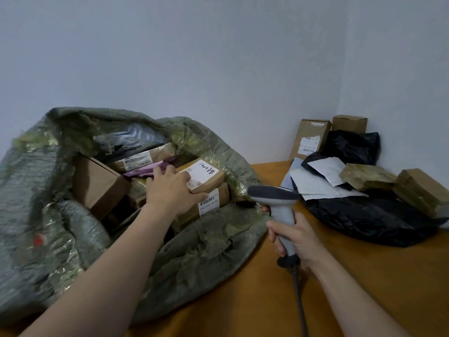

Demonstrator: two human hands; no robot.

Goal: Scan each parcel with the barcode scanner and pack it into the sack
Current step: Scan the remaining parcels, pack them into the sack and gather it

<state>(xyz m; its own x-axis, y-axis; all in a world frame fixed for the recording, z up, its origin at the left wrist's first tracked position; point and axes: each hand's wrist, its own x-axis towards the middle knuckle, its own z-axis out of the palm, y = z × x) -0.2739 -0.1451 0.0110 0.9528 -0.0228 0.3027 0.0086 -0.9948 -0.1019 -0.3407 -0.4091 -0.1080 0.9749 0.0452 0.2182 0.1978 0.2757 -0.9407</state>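
Observation:
A big grey-green woven sack (pixel 206 244) lies open on the left, holding several cardboard parcels. My left hand (pixel 170 188) reaches into it and lies on a brown parcel with a white handwritten label (pixel 206 175), thumb along its near edge and fingers spread over its left end. Below it sits another box with a barcode label (pixel 213 203). My right hand (pixel 294 237) grips the handle of a grey barcode scanner (pixel 274 195), whose head points left toward the sack's mouth. Its cable (pixel 300 300) runs down toward me.
On the wooden table (pixel 267 300) at the right lie black plastic bags (pixel 364 215), white mailers (pixel 315 183) and two taped brown parcels (pixel 366 176). Two cardboard boxes (pixel 311 137) stand in the corner against the pale wall.

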